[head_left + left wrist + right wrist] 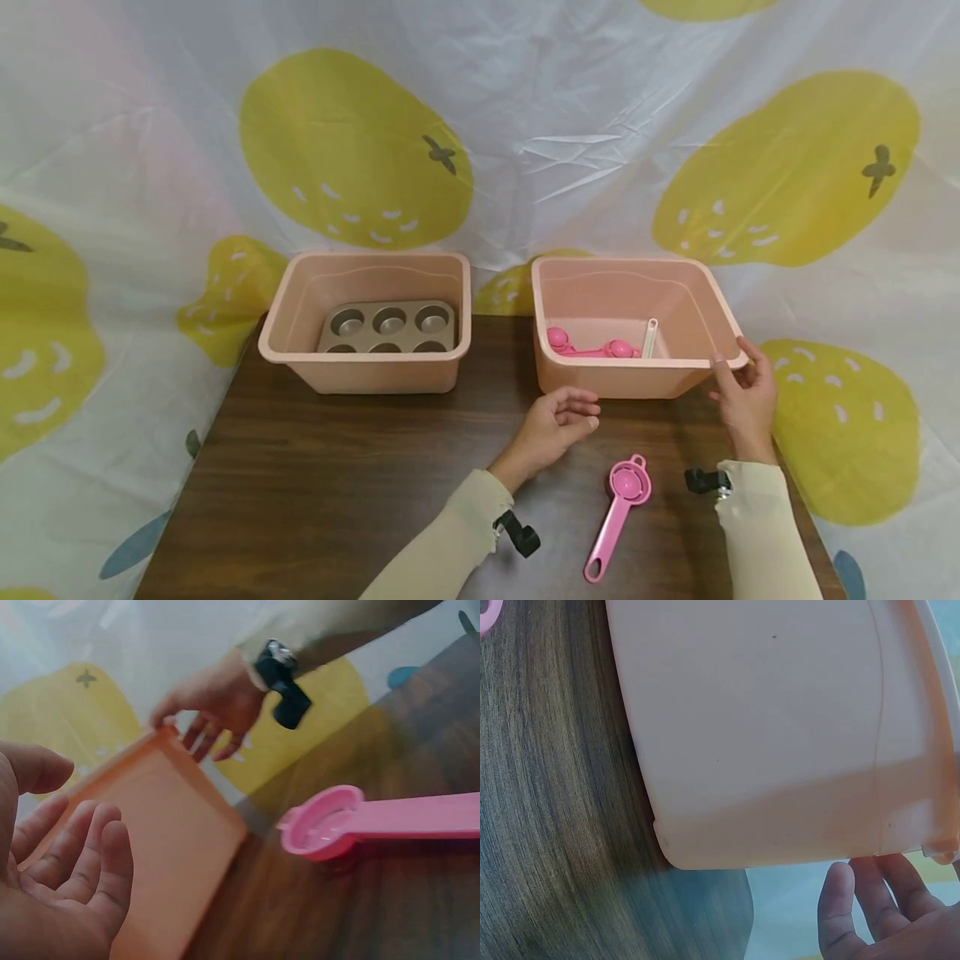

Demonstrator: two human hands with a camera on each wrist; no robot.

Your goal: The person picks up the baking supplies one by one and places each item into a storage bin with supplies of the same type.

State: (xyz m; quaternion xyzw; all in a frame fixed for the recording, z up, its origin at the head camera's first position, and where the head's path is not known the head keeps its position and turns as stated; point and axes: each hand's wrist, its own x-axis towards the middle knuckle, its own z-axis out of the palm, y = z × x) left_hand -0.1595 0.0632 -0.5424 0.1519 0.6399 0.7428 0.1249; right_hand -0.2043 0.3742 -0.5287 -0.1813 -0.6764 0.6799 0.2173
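A pink egg separator (pixel 619 508) with a long handle lies on the table between my forearms, its round cup toward the back. My left hand (pixel 555 429) hovers in front of the right peach plastic bin (pixel 622 383), fingers loosely bent and holding nothing. At that bin's front right corner, my right hand (pixel 750 400) grips the rim between thumb and index finger; the other fingers hang loose. Inside the bin lie pink round-ended utensils (pixel 592 350) and a slim white-handled piece (pixel 650 337), their lower parts hidden by the front wall.
Another peach bin (pixel 382 375) stands at the back left with a metal muffin tin (pixel 390 321) in it. Both bins sit on a dark wooden table (pixel 315 492). A lemon-print curtain (pixel 510 125) hangs right behind them.
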